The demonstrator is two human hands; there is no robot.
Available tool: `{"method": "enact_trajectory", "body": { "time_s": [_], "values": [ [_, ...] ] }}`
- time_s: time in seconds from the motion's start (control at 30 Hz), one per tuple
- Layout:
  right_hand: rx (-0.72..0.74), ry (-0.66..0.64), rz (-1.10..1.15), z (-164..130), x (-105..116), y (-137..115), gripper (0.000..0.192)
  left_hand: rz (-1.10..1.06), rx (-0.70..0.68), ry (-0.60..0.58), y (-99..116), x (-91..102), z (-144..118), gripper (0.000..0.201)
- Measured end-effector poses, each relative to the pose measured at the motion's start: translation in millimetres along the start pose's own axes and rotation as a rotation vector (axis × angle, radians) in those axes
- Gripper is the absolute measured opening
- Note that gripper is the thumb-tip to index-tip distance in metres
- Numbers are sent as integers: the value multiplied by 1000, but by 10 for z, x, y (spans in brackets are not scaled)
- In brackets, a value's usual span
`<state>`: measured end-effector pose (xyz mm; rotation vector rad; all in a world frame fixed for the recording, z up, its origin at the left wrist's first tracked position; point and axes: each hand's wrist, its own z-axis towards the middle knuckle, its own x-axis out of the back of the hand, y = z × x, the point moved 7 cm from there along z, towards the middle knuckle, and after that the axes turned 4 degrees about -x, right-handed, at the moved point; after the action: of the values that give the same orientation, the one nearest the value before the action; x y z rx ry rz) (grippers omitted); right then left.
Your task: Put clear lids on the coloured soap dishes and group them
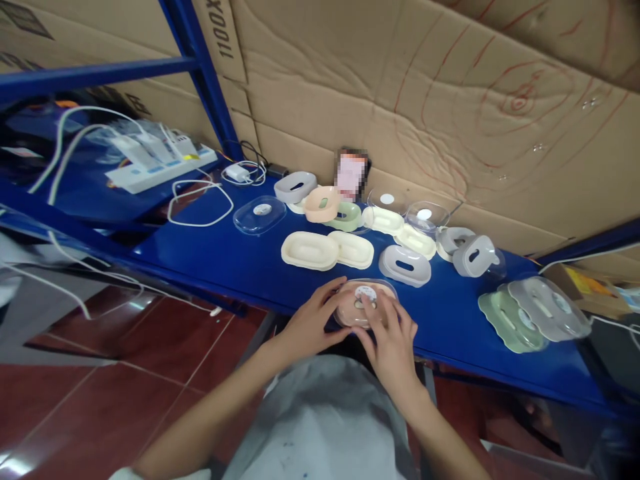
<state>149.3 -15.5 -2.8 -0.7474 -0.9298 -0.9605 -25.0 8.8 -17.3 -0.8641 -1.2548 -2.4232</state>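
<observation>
Clock directions are taken from the pink container, with twelve o'clock toward the cardboard wall.

The fingers of both hands grasp the pink container (352,308), which sits at the near edge of the blue table (440,313). The left hand (315,317) encloses its nine o'clock side, fingers curved along the edge and thumb toward six o'clock. The right hand (393,333) spreads its fingers over the clear lid (383,285) and the three o'clock side, its thumb also toward six o'clock. The lid carries a round white label (365,292). Whether the lid is fully seated cannot be determined.

Just beside the container, between one and two o'clock, lies a slotted lavender tray (417,268). Between ten and twelve o'clock, two cream trays (310,250) lie in contact. Farther out at eleven o'clock, a peach tray (315,208) stands between a light grey tray (295,193) and a green tray (350,220). A loose transparent lid (247,217) lies at ten o'clock. A grey tray (470,263) is tilted at two o'clock. A wavy-edged green piece (500,313) lies at three o'clock. At twelve o'clock, a phone (351,175) leans against the cardboard wall (300,100). Well apart, at ten o'clock, is a white power strip (145,179).
</observation>
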Motion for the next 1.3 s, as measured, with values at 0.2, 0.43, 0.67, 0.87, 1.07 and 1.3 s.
{"method": "enact_trajectory", "body": {
  "time_s": [0.2, 0.43, 0.67, 0.87, 1.07, 1.3],
  "values": [
    [18, 89, 21, -73, -11, 63, 78, 34, 24, -10, -20, -23, 2, 74],
    [158, 57, 123, -150, 37, 228, 75, 47, 10, -19, -23, -45, 13, 75],
    [186, -6, 297, -53, 78, 279, 68, 60, 25, 41, -28, 63, -55, 72],
    [88, -3, 153, 478, 126, 705, 58, 216, 188, 148, -210, 652, -568, 55],
    [7, 55, -49, 776, -7, 1026, 51, 337, 349, 321, -549, 1375, -954, 62],
    [283, -126, -9, 1038, -206, 240, 50, 383, 318, 353, -970, 1637, -730, 70]
  ]
}}
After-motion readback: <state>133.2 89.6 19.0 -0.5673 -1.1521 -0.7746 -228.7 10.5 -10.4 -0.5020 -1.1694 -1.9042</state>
